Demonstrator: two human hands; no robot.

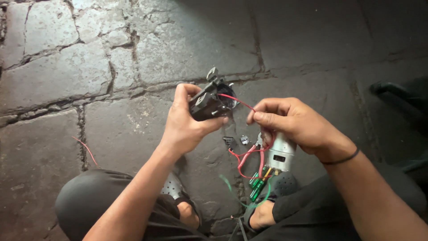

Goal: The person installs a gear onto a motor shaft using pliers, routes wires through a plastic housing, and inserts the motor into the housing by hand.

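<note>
My left hand (185, 125) grips a small black plastic housing (206, 103) with a grey tab sticking up at its top. A red wire (236, 101) runs from the housing to my right hand (292, 122), whose thumb and forefinger pinch it. Under the right palm hangs a silver cylindrical motor (280, 154), held against the hand. More red wires (247, 156) loop below it, beside a cluster of green cylindrical parts (257, 184) and a green wire (232, 187).
Cracked stone slab floor (89, 67) lies all around. Two small dark parts (236, 141) rest on the floor between the hands. A loose red wire (84, 149) lies at left. My knees and sandalled feet (187, 209) fill the bottom. A dark object (401, 96) sits at right.
</note>
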